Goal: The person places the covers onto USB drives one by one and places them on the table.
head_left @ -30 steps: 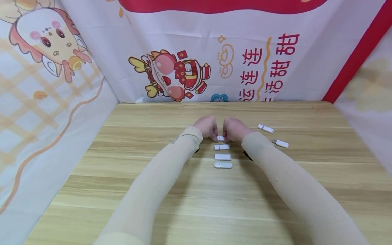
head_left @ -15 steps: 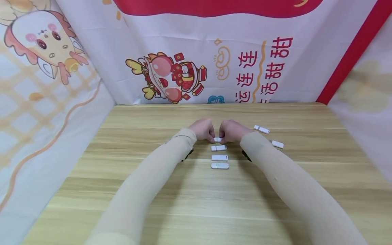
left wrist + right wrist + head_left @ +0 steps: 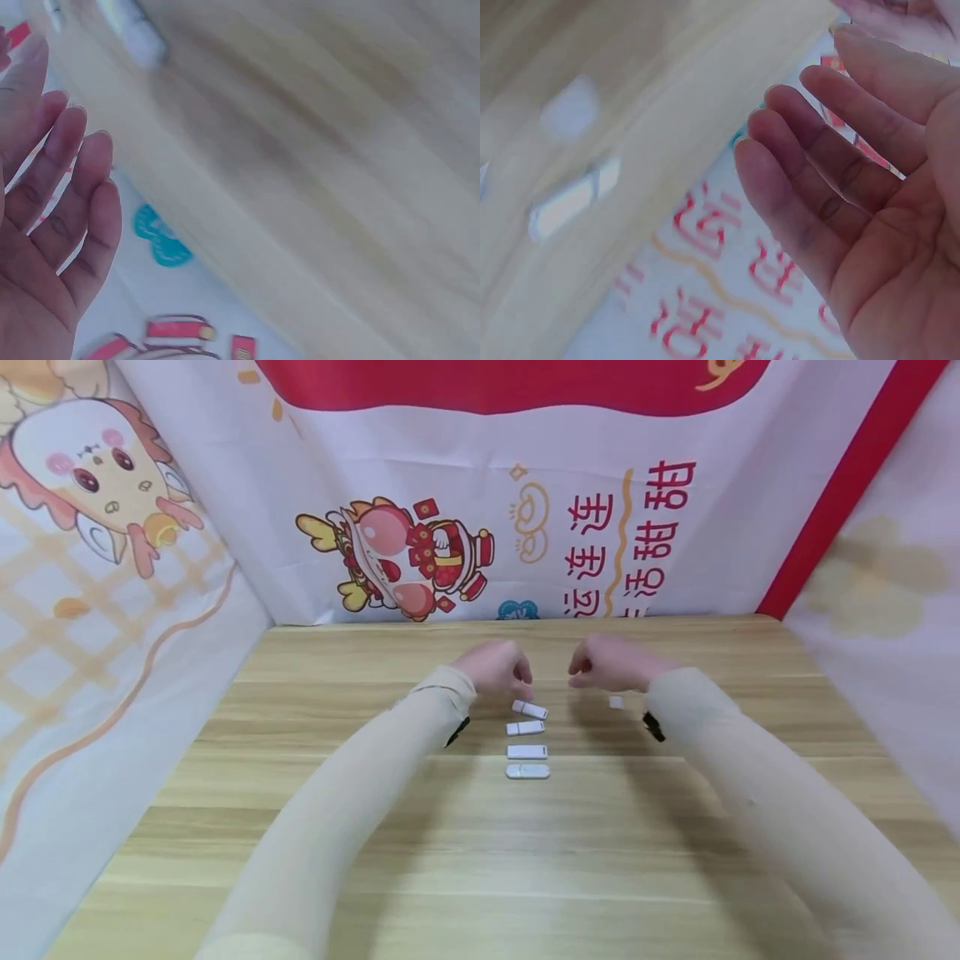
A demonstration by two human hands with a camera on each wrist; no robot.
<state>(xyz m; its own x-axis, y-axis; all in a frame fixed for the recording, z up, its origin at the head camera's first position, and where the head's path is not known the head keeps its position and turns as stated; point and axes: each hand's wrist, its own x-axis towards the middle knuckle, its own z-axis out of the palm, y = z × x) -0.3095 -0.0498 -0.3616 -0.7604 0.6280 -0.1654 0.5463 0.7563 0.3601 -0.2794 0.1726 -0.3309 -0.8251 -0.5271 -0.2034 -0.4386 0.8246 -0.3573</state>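
Observation:
Several white USB sticks lie in a column on the wooden table in the head view. The farthest USB stick (image 3: 530, 709) is turned at a slant, right below the fingertips of my left hand (image 3: 497, 668). In the left wrist view this hand (image 3: 60, 202) has relaxed, bent fingers with nothing between them; a blurred USB stick (image 3: 133, 34) lies beyond. My right hand (image 3: 611, 663) is raised to the right of the column, its loosely bent fingers (image 3: 810, 202) holding nothing. A small white piece, seemingly a cap (image 3: 616, 702), lies under the right wrist.
Nearer in the column are a second USB stick (image 3: 525, 727), a third stick (image 3: 527, 752) and a round-ended stick (image 3: 527, 772). Another USB stick (image 3: 574, 199) shows in the right wrist view. A printed cloth (image 3: 450, 460) hangs along the table's back edge.
Both hands have let go of the farthest USB stick, which now lies slanted. My right hand has moved away to the right and covers the sticks there; the head view has shifted slightly.

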